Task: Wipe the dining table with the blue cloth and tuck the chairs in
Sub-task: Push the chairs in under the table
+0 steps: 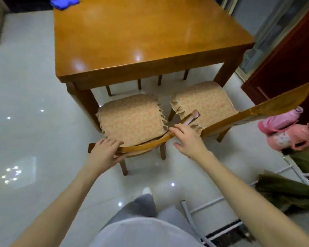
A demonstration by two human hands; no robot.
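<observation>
The wooden dining table fills the upper middle, with the blue cloth lying on its far left corner. Two cushioned wooden chairs stand at the near edge, their seats out from under the table. My left hand grips the left end of the left chair's curved backrest, fingers over the top, thumb beneath. My right hand rests with straight, spread fingers on the right part of the same backrest. The right chair stands beside it, angled, untouched.
Glossy white tiled floor surrounds the table. Pink bags and olive fabric on a white rack sit at the right, near a dark red door. More chair legs show under the table's far side.
</observation>
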